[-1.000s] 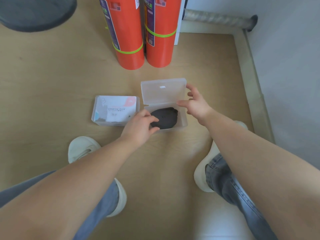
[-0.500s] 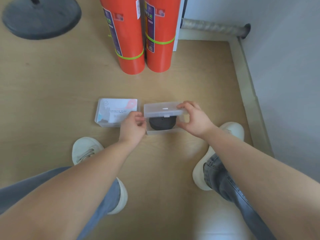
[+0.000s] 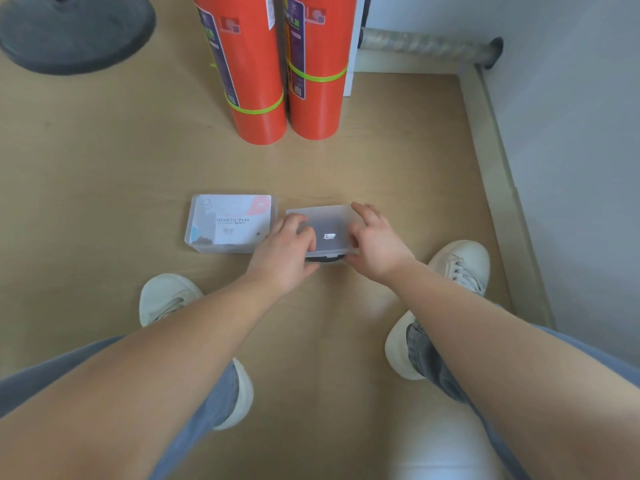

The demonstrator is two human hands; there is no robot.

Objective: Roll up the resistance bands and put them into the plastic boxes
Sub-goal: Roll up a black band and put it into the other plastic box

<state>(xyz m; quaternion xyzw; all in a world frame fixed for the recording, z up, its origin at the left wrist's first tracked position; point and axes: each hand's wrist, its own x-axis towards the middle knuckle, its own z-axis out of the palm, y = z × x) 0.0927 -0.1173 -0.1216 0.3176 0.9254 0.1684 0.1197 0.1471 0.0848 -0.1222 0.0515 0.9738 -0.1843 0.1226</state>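
A clear plastic box (image 3: 329,226) lies on the wooden floor between my feet, its lid lowered flat. A rolled black resistance band (image 3: 325,259) shows as a dark sliver under the lid's front edge. My left hand (image 3: 287,251) presses on the lid's left side. My right hand (image 3: 375,242) presses on its right side, fingers spread over the top. A second clear box (image 3: 230,223) with a "cosmetic puff" label lies shut just to the left; something dark sits inside its front corner.
Two orange cylinders (image 3: 249,67) (image 3: 315,64) with green bands stand behind the boxes. A dark round base (image 3: 72,32) lies far left. A grey wall and skirting (image 3: 495,161) run along the right. My white shoes (image 3: 166,297) (image 3: 457,263) flank the boxes.
The lid of the right box came down from upright to flat over the black band. My left hand left the band and moved onto the lid; both hands now press it.
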